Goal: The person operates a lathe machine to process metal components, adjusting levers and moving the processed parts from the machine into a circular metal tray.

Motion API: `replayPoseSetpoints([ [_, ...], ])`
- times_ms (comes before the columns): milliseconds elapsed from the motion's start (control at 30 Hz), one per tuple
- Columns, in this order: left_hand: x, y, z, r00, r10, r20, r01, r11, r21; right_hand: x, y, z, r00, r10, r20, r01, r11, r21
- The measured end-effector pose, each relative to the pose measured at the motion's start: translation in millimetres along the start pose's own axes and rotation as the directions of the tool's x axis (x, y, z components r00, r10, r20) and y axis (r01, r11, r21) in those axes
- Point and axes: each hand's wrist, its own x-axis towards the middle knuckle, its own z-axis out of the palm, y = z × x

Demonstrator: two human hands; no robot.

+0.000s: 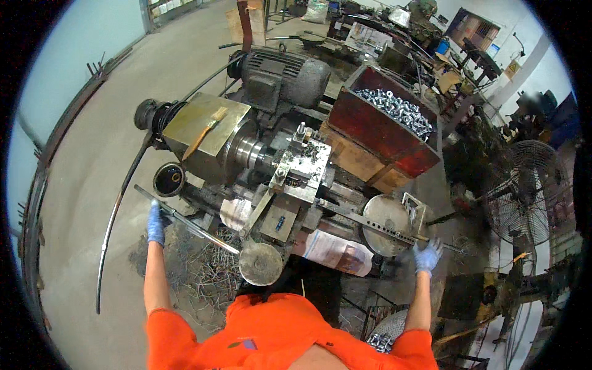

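My left hand [155,227], in a blue glove, is closed on a long metal lever [203,233] at the left of a small lathe. My right hand [427,255], also gloved, is at the outer end of a perforated metal bar [385,231]; its fingers look apart, touching or just beside a thin rod there. Between them stands the chuck [250,152], facing a tool block [306,166] strewn with dark chips. In front of the tool block is a round metal plate [260,264], and a larger round disc [386,223] sits near the perforated bar.
A red bin [382,131] of shiny metal nuts stands behind the tool block. A brush [203,134] lies on the headstock cover [213,117], with an electric motor [283,77] behind it. Metal shavings [216,271] litter the floor. A large fan [524,191] stands at right.
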Motion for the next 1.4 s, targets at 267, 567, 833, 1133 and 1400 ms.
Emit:
replayPoseSetpoints([
  [267, 26.3, -61.7, 18.2, 0.91, -0.016, 0.414, -0.414, -0.1, 0.905, -104.0, 17.0, 0.8, 0.995, 0.041, 0.093, -0.076, 0.908, 0.411],
  [567, -0.9, -175.0, 51.1, 0.861, 0.465, 0.208, -0.186, -0.092, 0.978, -97.0, -54.7, -63.6, 0.985, -0.152, -0.078, 0.168, 0.789, 0.59],
  [833, -3.8, -72.2, 54.2, 0.854, -0.049, 0.517, -0.499, -0.354, 0.791, -79.8, -235.5, -214.3, 0.641, -0.684, -0.347, 0.689, 0.315, 0.653],
  [1133, -39.3, -43.2, 20.5, 0.936, -0.125, 0.329, -0.334, -0.021, 0.942, -74.9, -326.4, -215.7, 0.395, -0.891, -0.226, 0.891, 0.311, 0.33],
  [1400, -6.1, -45.6, -60.8, 0.958, -0.175, 0.226, -0.209, 0.107, 0.972, -43.6, -216.4, -207.7, 0.599, -0.678, 0.426, 0.553, 0.735, 0.393],
])
